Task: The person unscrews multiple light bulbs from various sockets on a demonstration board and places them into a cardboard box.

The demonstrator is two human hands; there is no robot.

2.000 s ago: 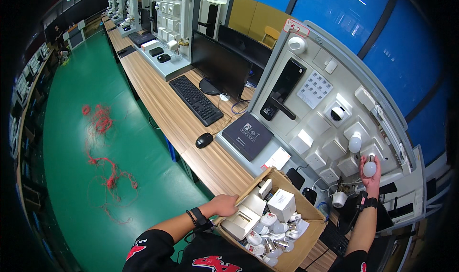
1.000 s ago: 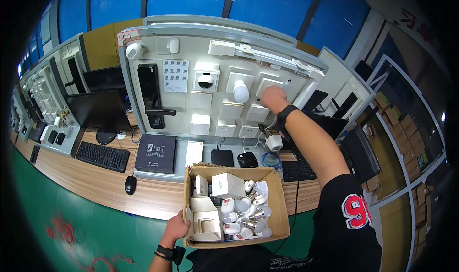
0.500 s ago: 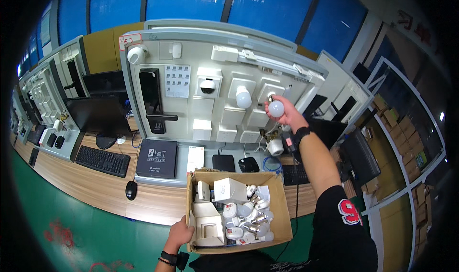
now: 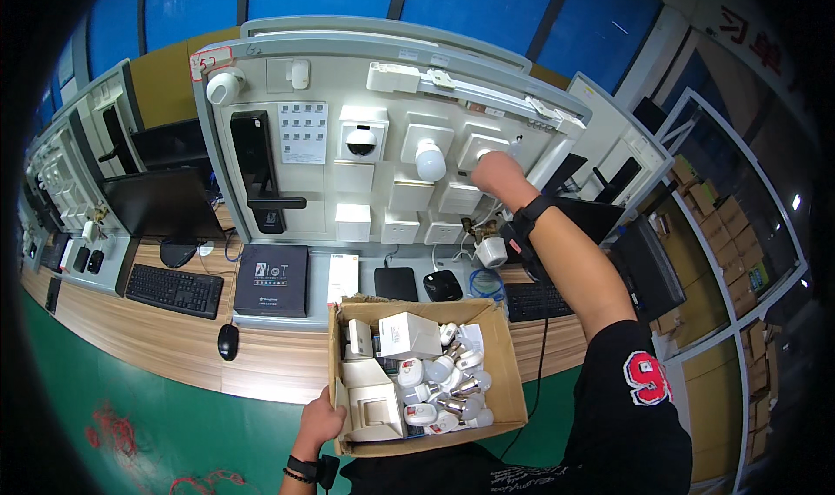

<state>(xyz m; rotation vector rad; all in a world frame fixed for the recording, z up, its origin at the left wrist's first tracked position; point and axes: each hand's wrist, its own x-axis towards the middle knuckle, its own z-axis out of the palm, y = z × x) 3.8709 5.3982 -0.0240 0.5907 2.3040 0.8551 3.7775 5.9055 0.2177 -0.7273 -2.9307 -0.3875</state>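
Observation:
My right hand [image 4: 500,175] is closed at a square white lamp holder [image 4: 480,147] on the upright board [image 4: 322,195]. The light bulb it held a moment ago is hidden behind my fingers now. Left of it, another white bulb [image 4: 430,161] sticks out of a neighbouring holder. My left hand [image 4: 322,421] grips the left side of an open cardboard box [image 4: 513,369], held against my body. Inside lie several bulbs [image 4: 470,408], small white oval devices [image 4: 420,414] and white cartons [image 4: 409,335].
A black lock [image 4: 252,173], a dome camera [image 4: 361,142] and white switch plates are mounted on the board. Below it on the desk [image 4: 270,358] are a dark flat box [image 4: 272,279], a keyboard [image 4: 177,290] and a mouse [image 4: 228,342]. A black cable [image 4: 537,382] hangs right of the carton.
My right hand has moved up to the lamp holder and turned, so the bulb in it no longer shows. My left hand keeps its hold on the box. The view has shifted slightly.

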